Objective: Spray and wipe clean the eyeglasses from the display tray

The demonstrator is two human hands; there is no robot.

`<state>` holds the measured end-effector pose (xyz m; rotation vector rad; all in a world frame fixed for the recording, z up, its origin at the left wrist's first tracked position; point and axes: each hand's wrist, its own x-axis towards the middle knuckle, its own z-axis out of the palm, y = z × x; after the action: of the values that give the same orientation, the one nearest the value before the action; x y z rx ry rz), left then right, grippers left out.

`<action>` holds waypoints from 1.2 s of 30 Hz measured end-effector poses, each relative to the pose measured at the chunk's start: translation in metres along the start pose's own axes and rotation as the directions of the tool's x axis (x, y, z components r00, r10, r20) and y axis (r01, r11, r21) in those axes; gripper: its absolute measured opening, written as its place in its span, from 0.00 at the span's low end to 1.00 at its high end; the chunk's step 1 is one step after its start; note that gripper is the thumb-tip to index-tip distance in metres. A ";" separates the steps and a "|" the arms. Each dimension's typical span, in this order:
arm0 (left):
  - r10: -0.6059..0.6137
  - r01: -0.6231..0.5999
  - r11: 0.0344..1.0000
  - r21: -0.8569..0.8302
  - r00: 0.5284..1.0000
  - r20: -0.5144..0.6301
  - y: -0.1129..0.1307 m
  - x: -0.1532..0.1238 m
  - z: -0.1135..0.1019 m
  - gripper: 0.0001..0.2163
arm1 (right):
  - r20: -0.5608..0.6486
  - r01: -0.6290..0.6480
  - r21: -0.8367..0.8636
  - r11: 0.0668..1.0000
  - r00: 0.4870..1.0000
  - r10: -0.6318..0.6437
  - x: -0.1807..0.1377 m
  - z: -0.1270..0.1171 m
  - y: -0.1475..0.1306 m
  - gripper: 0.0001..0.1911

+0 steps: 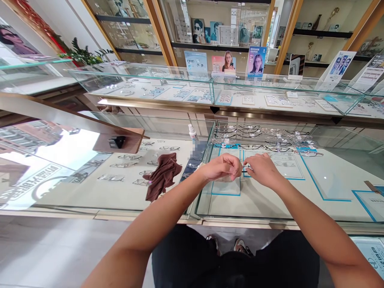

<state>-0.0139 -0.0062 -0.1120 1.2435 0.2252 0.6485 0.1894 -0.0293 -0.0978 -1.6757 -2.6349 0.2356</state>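
Note:
My left hand (pixel 223 167) and my right hand (pixel 261 170) meet over the glass counter (pixel 270 204), fingers pinched together. Between them is a small thin item (pixel 245 168), probably a pair of glasses, mostly hidden by the fingers. Something pale, perhaps a cloth, shows under my left hand. A row of spectacle frames (pixel 264 138) lies in the case just beyond my hands.
A brown cloth (pixel 162 176) lies on the glass to the left. A small white spray bottle (pixel 193 132) stands behind it. A wooden stand with a black object (pixel 117 141) sits further left. More glass cases (pixel 210 90) and shelves stand behind.

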 end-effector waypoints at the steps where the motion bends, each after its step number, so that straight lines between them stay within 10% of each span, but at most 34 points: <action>1: 0.007 -0.007 1.000 0.011 1.000 0.003 0.000 0.000 0.000 0.12 | 0.002 -0.007 -0.003 1.000 1.000 0.007 0.001 0.001 0.000 0.12; 16: 0.035 -0.031 0.996 0.087 0.998 -0.047 0.003 -0.002 -0.001 0.11 | -0.137 -0.042 0.083 0.996 0.989 0.053 -0.001 -0.006 0.009 0.10; 24: 0.111 -0.105 0.990 0.090 0.991 -0.068 0.007 -0.002 -0.005 0.12 | -0.226 -0.173 0.489 0.855 0.922 0.315 -0.003 -0.017 0.021 0.09; 36: 0.194 -0.186 0.981 0.061 0.961 -0.196 0.005 0.001 -0.025 0.05 | -0.443 0.166 0.616 0.770 0.881 0.165 -0.006 -0.015 0.022 0.07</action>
<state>-0.0273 0.0150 -0.1153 1.2493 0.2907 0.9427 0.2135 -0.0235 -0.0852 -1.2764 -1.8743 0.5671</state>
